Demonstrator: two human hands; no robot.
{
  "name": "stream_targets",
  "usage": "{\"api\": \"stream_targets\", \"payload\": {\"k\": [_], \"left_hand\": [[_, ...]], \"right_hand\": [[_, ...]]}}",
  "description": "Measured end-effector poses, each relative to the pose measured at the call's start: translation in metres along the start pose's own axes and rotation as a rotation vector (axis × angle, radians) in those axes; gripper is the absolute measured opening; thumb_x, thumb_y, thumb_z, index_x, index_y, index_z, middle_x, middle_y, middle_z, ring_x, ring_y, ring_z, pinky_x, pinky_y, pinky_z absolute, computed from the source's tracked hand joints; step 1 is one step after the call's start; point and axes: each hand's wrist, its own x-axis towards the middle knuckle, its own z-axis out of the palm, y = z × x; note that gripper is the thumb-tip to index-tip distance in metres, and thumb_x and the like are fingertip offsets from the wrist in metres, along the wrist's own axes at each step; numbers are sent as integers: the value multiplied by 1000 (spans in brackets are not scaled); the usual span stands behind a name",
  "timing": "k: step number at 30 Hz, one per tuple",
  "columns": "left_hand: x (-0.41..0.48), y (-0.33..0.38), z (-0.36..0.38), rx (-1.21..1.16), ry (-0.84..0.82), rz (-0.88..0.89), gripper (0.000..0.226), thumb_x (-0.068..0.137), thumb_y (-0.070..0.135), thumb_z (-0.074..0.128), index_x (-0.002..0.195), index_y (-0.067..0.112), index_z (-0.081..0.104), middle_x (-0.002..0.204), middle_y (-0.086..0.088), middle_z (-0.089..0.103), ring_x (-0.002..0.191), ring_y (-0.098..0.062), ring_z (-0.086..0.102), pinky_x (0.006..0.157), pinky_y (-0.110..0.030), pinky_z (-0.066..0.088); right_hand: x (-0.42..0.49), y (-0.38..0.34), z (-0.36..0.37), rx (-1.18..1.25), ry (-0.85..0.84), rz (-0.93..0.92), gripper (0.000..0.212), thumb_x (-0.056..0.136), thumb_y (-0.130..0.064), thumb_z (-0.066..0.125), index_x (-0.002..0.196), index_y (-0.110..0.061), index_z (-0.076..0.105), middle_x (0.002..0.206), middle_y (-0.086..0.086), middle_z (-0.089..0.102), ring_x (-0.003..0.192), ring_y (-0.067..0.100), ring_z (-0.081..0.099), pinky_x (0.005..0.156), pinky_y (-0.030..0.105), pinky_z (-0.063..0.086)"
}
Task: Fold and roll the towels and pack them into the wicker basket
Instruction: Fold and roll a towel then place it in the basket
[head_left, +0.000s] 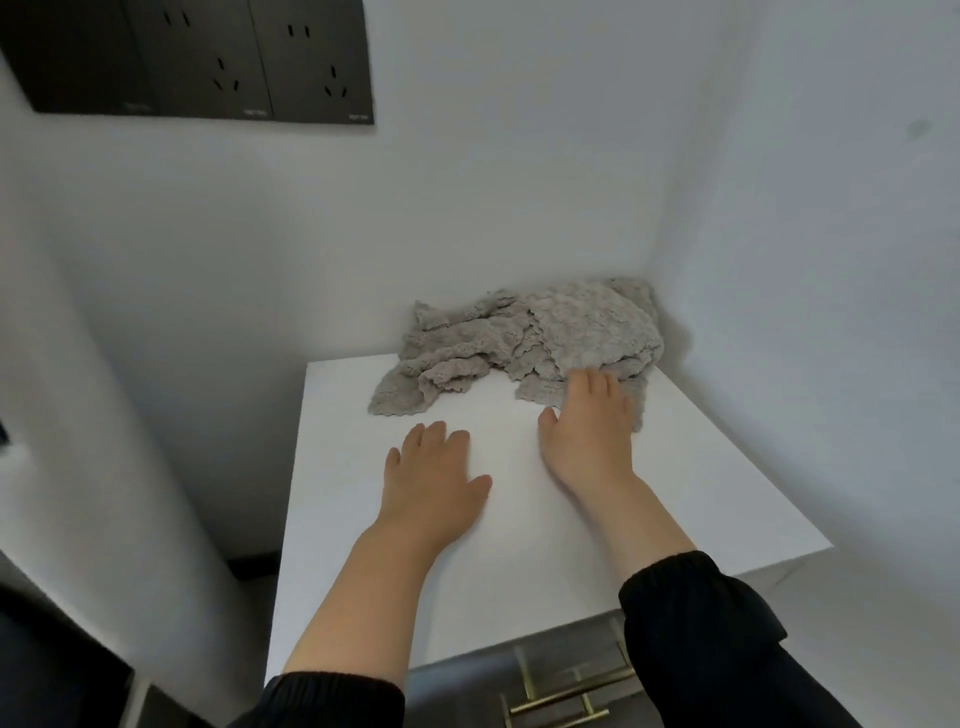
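Towels (519, 338) against right hand (587, 436)

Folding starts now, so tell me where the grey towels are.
In the head view, the grey towels lie crumpled in the far right corner of the white cabinet top, by the wall; the right hand touches their near edge.

White cabinet (519, 571), dark sockets (208, 57), seemingly brass handles (571, 692).

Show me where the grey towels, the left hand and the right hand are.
grey towels (582, 325): head view, on the crumpled top of the pile.
left hand (434, 470): head view, on the back of the hand.
right hand (587, 434): head view, on the back of the hand.
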Motion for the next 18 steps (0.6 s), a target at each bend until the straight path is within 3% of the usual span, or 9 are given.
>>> {"api": "stream_targets", "payload": {"k": [2,5,7,9,13,16,18], "left_hand": [[4,-8,-1,-166,237,-58,33,89,19,51,122,12,49,127,-7,43,118,-26,41,92,-32,35],[18,-20,-4,-379,442,-211,40,85,8,56,124,8,46,125,-10,41,112,-29,45,83,-33,38],[29,-24,-4,-369,416,-230,57,86,15,59,138,13,35,134,-8,38,117,-28,42,87,-34,39],[38,-23,-2,-242,343,-211,59,88,23,55,142,20,31,137,-3,43,116,-28,40,88,-36,40],[51,-15,-3,-133,336,-195,26,93,22,48,117,17,55,121,-3,55,108,-27,44,79,-34,39],[53,-16,-9,-140,350,-201,21,91,12,48,97,15,68,103,-4,61,106,-26,44,71,-32,39],[46,-16,-11,-116,368,-153,21,88,7,49,91,16,68,106,0,59,109,-26,42,72,-30,34]], "right_hand": [[-1,-17,3,26,-12,-52,49,92,-26,47,137,-9,37,145,10,35,137,29,23,113,43,19],[-9,-26,13,64,-62,-54,45,93,-27,46,135,-15,37,146,8,32,138,25,20,113,41,16],[-15,-23,19,62,-115,-18,53,94,-30,45,142,-13,30,153,9,24,143,26,13,115,44,12],[-19,-18,22,46,-134,-4,59,94,-31,44,145,-10,24,155,10,19,145,28,9,117,46,11],[-26,-12,23,32,-103,-20,59,94,-31,44,145,-10,25,154,10,21,144,27,12,116,43,15],[-26,-8,18,70,-92,-16,59,92,-29,47,144,-8,28,152,11,25,141,28,18,115,40,17],[-27,-6,14,133,-57,-30,57,91,-26,50,141,-7,32,149,12,31,139,28,23,115,38,19]]}}
